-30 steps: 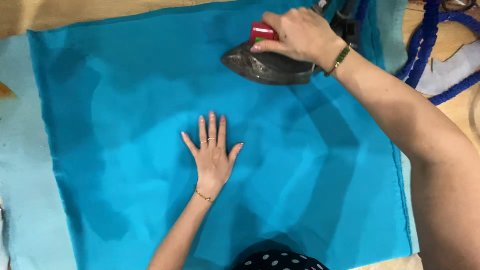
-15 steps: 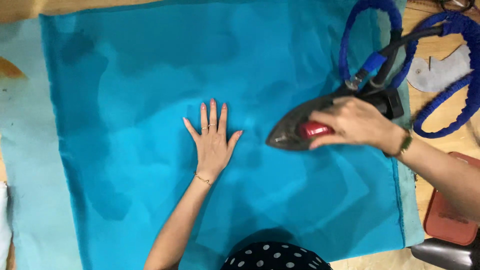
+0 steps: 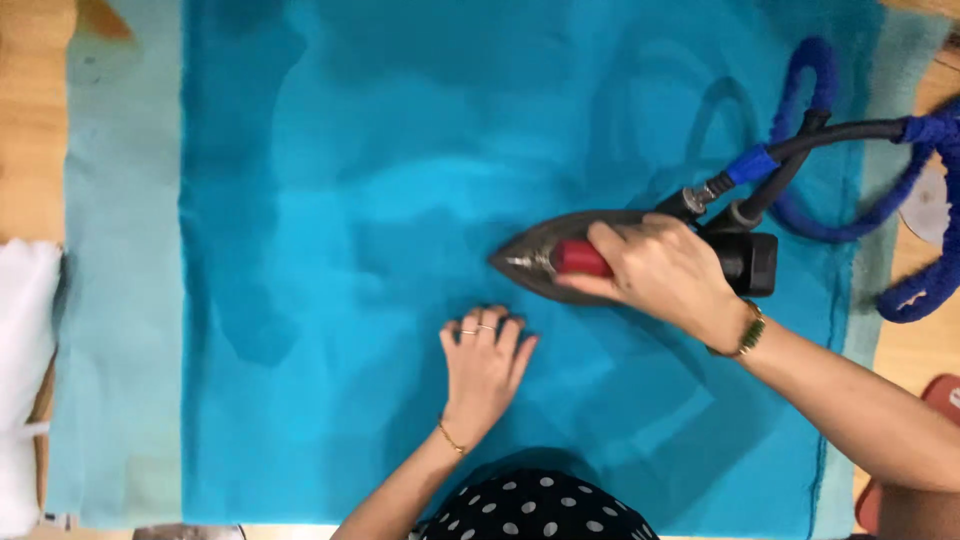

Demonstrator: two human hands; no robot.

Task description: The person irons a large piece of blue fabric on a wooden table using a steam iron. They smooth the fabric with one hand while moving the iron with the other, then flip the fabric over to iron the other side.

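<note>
Steadily: your right hand (image 3: 660, 275) grips iron (image 3: 590, 262); left hand (image 3: 485, 365), fingers curled, pins turquoise fabric (image 3: 330, 250); keep fingertips clear of iron tip.

Wooden desk (image 3: 30, 150) shows at the left and right edges. Pale teal padding (image 3: 120, 300) covers it. White cloth (image 3: 25, 340) lies at left. Even, soft light.

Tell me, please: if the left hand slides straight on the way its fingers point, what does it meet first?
Probably the iron. The left hand lies on the blue cloth, fingers pointing away from the person, toward the iron's near edge; only cloth lies between.
</note>
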